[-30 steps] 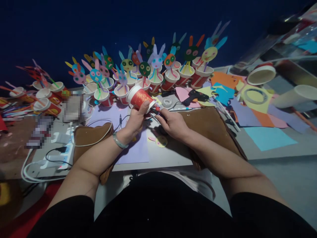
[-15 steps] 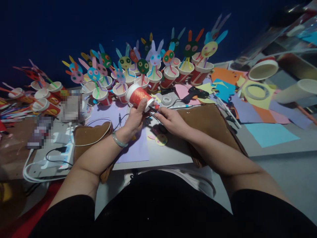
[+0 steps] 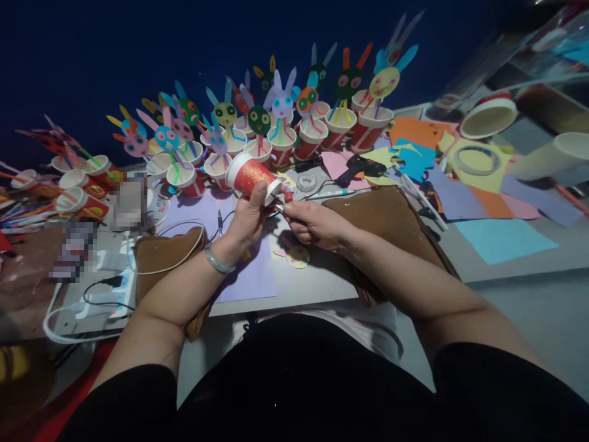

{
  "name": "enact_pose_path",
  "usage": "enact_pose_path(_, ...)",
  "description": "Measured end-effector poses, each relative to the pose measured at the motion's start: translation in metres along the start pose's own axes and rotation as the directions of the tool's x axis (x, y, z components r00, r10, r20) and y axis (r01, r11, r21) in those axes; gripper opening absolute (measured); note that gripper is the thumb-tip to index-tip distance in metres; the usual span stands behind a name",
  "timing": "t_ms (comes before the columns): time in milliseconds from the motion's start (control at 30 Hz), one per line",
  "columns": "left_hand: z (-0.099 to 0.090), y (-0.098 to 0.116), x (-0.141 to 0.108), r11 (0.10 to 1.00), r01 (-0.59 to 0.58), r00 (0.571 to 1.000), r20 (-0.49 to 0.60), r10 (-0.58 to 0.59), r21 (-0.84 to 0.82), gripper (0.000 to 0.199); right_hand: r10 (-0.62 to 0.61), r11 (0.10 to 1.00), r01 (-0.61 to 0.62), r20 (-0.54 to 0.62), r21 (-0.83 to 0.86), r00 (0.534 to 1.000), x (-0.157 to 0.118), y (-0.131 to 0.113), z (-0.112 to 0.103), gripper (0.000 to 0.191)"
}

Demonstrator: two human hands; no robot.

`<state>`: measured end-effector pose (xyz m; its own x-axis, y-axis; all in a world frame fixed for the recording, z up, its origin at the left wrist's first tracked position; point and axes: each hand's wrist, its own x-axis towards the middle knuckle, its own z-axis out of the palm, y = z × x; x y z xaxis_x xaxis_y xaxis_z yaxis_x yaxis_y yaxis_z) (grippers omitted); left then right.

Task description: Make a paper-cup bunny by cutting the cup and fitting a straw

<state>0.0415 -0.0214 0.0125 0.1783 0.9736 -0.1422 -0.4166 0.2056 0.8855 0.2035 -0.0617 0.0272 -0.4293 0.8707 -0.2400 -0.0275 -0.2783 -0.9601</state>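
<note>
In the head view my left hand [image 3: 248,218] is wrapped round a red and white paper cup [image 3: 252,175]. The cup lies tilted, its wide rim at the upper left and its base towards my right hand [image 3: 309,222]. My right hand is closed on a slim pointed tool [image 3: 279,209] with a shiny tip, held at the cup's base. Its kind is unclear, as my fingers cover most of it. Below the hands, a yellow paper face [image 3: 298,256] with pink parts lies on the table [image 3: 317,288].
Behind stand rows of cups with paper rabbits, such as a lilac rabbit [image 3: 282,104]. A glue gun [image 3: 361,169], tape roll [image 3: 307,181] and marker [image 3: 335,193] lie beyond my right hand. Brown cloths [image 3: 381,227] flank my arms. A power strip [image 3: 124,288] with cables sits left.
The view has shifted slightly. My right hand has turned a little, and the tool's shiny tip now shows at the cup's base. My left hand keeps its hold on the cup.
</note>
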Motion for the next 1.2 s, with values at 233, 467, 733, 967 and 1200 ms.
enact_pose_path(233,0.001,-0.002,-0.002,1.0,-0.019,1.0,0.007,0.019,-0.015,0.066,-0.507,0.414,0.012,-0.219,-0.91,0.834,-0.006,0.007,0.002,0.026)
enact_pose_path(467,0.002,-0.001,-0.004,1.0,-0.028,0.998,0.05,0.028,-0.008,0.069,-0.051,0.982,0.051,0.005,-0.182,0.999,-0.003,-0.005,-0.002,0.037)
enact_pose_path(733,0.004,0.001,-0.005,1.0,-0.006,1.0,0.002,0.006,0.014,0.063,-0.49,0.429,0.02,-0.214,-0.903,0.845,-0.006,0.007,0.001,0.029)
enact_pose_path(967,0.003,0.001,-0.006,1.0,0.014,0.999,0.03,-0.015,0.011,0.065,-0.247,0.874,0.163,-0.131,-0.457,0.96,-0.003,-0.001,-0.002,0.032)
enact_pose_path(1200,0.003,0.0,-0.005,1.0,0.006,1.0,0.022,-0.006,0.017,0.068,-0.146,0.963,0.129,-0.057,-0.238,0.988,-0.001,0.0,-0.004,0.037)
